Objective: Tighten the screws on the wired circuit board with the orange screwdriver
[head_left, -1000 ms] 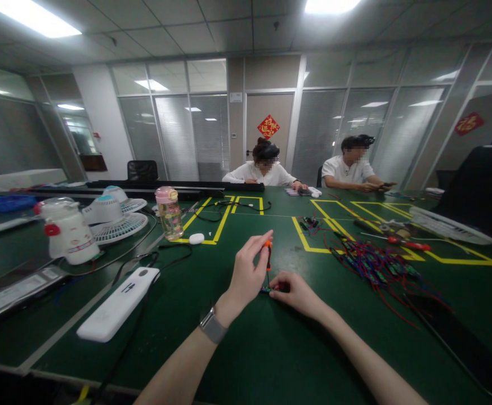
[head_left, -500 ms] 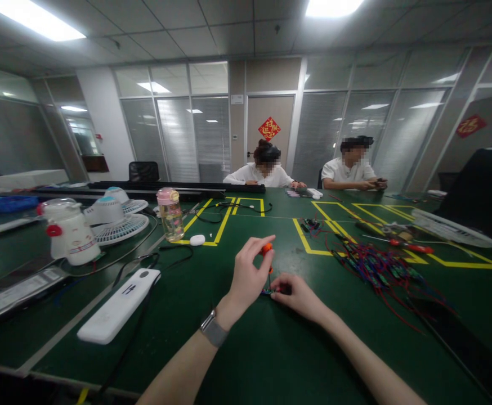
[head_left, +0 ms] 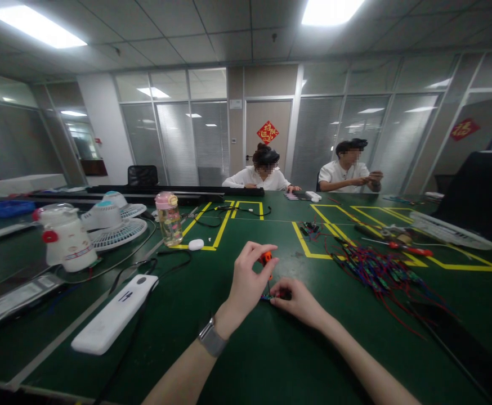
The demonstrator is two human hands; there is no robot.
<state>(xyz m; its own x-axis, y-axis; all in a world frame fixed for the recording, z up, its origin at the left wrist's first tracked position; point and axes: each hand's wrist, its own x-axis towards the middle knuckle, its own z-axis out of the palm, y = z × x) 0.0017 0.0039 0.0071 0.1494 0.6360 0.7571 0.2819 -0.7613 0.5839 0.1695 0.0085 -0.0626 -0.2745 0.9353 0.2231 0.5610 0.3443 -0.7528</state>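
My left hand (head_left: pixel 246 281) pinches the orange handle of a small screwdriver (head_left: pixel 265 260), held upright over the green table (head_left: pixel 237 349). Its tip points down at a small dark part with coloured wires (head_left: pixel 271 296). My right hand (head_left: pixel 297 299) lies on the table just right of it, fingers pinched on that part. A watch sits on my left wrist.
A pile of red and blue wired parts (head_left: pixel 376 270) lies to the right, with a red screwdriver (head_left: pixel 410 249) behind it. At left are a white power bank (head_left: pixel 115 313), black cables, a pink bottle (head_left: pixel 169 219), white fans (head_left: pixel 111 225) and a jug. Two people sit at the far side.
The view has tilted slightly. My left hand has turned the screwdriver handle a little between its fingers. My right hand stays on the small part. The far right person has raised both hands.
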